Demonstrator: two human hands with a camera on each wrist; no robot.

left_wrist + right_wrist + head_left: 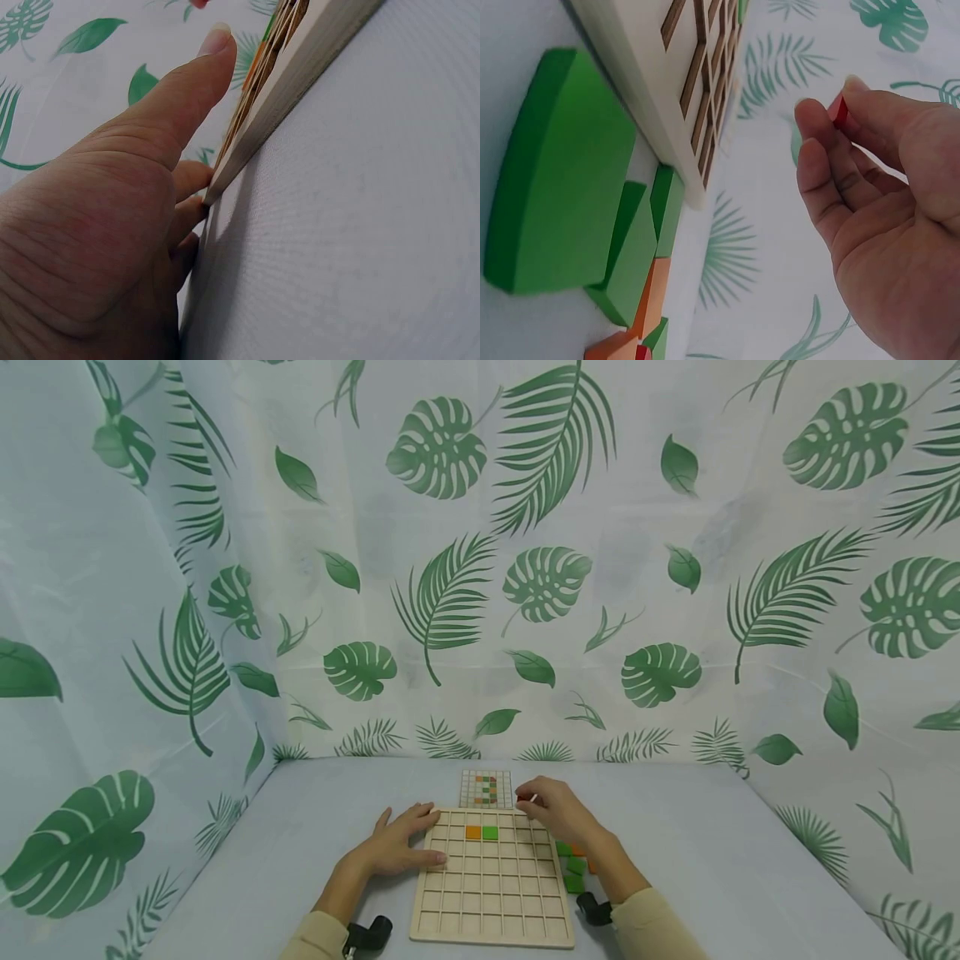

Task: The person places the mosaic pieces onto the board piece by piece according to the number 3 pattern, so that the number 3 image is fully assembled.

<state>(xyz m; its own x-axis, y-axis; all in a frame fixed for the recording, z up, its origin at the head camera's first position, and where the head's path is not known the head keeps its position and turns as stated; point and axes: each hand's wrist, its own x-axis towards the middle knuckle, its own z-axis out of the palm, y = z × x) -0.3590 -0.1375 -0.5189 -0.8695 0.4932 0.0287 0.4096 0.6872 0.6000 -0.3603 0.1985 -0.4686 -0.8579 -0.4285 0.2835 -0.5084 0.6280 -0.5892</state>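
Observation:
A wooden grid board (491, 885) lies on the table, with an orange tile (473, 832) and a green tile (490, 833) side by side in its upper cells. Fingers spread, my left hand (397, 845) rests at the board's left edge; its thumb reaches over the rim. Above the board's top right corner, my right hand (555, 806) pinches a small red tile (838, 112) between thumb and fingertips. Most of that tile is hidden by the fingers.
Beyond the board lies a small pattern card (467, 789) printed with a grid and coloured squares. Several loose green tiles (574, 884) and orange tiles (592, 865) lie along the board's right side, partly under my right forearm. A leaf-print curtain (465, 710) stands behind the table.

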